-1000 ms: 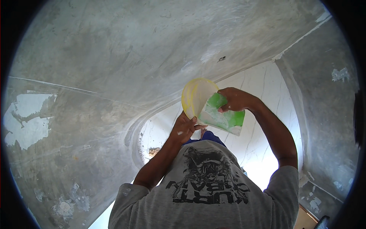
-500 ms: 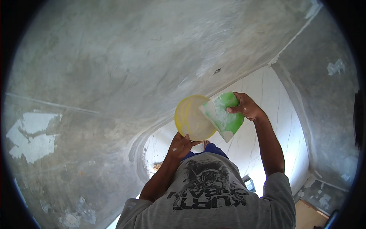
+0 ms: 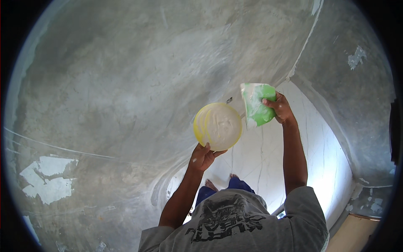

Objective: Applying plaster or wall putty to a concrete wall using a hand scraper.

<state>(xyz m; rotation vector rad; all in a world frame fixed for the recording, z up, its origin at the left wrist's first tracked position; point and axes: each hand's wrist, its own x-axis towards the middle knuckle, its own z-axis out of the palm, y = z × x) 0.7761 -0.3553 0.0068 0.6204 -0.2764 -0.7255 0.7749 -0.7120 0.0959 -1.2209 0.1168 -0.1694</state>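
My left hand (image 3: pixel 203 157) grips the near rim of a round yellow plate (image 3: pixel 222 127) coated with pale, wet-looking putty; the thumb lies on the rim, and the other fingers reach under it. To its right and a little farther off, my right hand (image 3: pixel 281 108) is closed on a green putty spreader (image 3: pixel 261 110), thumb on top. White putty is smeared over the spreader, thickest along its left and far edges. A narrow gap separates spreader and plate.
A grey plastered wall (image 3: pixel 126 84) fills the left and far side, with white patches (image 3: pixel 48 178) at lower left. Another grey wall (image 3: pixel 336 54) meets it in a corner at right. White veined floor (image 3: pixel 268 155) shows below. A tan panel (image 3: pixel 354 235) stands at lower right.
The spreader has come off the plate and moved up and away, turning more upright. The plate has shifted slightly right, and more putty surface shows. My view has tilted, showing both feet.
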